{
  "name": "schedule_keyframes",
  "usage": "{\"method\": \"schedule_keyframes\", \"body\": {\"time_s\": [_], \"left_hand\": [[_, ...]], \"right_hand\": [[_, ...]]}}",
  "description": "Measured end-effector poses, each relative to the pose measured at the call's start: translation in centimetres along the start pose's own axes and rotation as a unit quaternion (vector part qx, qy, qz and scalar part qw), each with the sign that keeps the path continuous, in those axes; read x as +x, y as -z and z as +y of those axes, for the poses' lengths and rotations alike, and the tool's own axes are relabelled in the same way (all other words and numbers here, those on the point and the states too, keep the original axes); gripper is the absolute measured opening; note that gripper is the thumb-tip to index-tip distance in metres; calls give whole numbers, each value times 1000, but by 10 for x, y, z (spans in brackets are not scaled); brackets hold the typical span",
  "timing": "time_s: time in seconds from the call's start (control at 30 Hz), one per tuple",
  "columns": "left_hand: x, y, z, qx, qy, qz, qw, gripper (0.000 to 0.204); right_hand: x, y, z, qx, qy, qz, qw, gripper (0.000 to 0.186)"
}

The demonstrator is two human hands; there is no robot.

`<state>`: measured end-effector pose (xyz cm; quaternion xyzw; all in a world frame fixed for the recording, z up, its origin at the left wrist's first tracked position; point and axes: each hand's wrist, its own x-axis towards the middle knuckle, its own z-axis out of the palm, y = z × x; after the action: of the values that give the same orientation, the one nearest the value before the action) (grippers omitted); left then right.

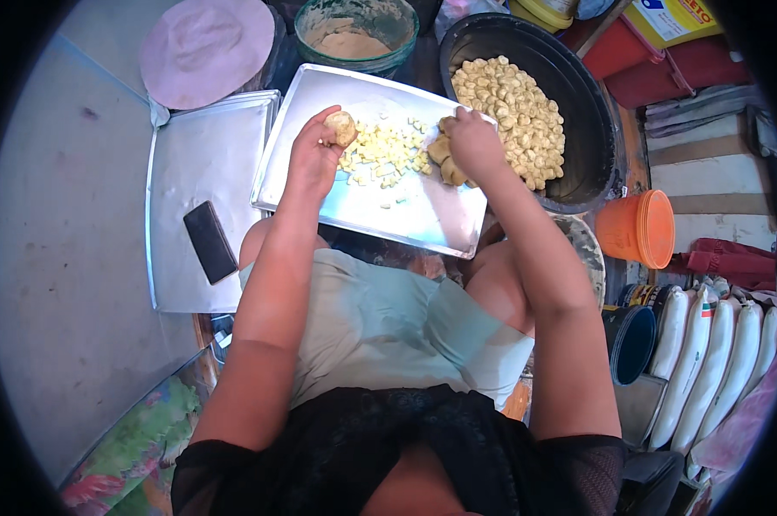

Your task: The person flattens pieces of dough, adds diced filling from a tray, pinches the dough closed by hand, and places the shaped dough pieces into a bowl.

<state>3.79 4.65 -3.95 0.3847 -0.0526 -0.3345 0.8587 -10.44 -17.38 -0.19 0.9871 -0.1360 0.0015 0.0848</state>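
So, left hand (315, 150) grips a round dough ball (342, 129) over the tray (277, 163); right hand (478, 144) is on some dough pieces (442, 153), fingers curled, can't tell if it's gripping one. Yellow cubes (384, 144) lie between my hands. Right of my right hand: black tub (593, 129) of heaped dough balls (526, 112); my forearm blocks part of it. Beyond my left hand: green bowl (394, 62) of powder. Nearer me, left: phone (210, 243) on a second tray (182, 163). Yellow container (679, 21), far right beyond my hands, has printed lettering, partly cropped.
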Motion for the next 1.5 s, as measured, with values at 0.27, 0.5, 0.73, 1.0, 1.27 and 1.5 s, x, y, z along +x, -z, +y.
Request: {"method": "schedule_keyframes", "body": {"time_s": [0.27,0.5,0.73,1.0,1.27,1.5], "left_hand": [[0,-22,2,18,44,0,999,32],[3,-28,-10,-22,70,-93,993,37],[-5,-41,-22,24,76,-78,994,50],[-4,-37,-19,-17,41,-138,989,54],[-3,-40,-21,6,89,-168,982,54],[-1,-34,-22,163,58,-128,977,43]], "right_hand": [[-33,-33,-75,154,122,-154,968,21],[-4,-20,-37,509,2,-47,860,9],[3,30,-48,569,3,194,799,12],[13,25,-36,386,136,151,900,29],[2,30,-52,646,88,109,750,33],[8,33,-27,551,64,67,829,34]]}}
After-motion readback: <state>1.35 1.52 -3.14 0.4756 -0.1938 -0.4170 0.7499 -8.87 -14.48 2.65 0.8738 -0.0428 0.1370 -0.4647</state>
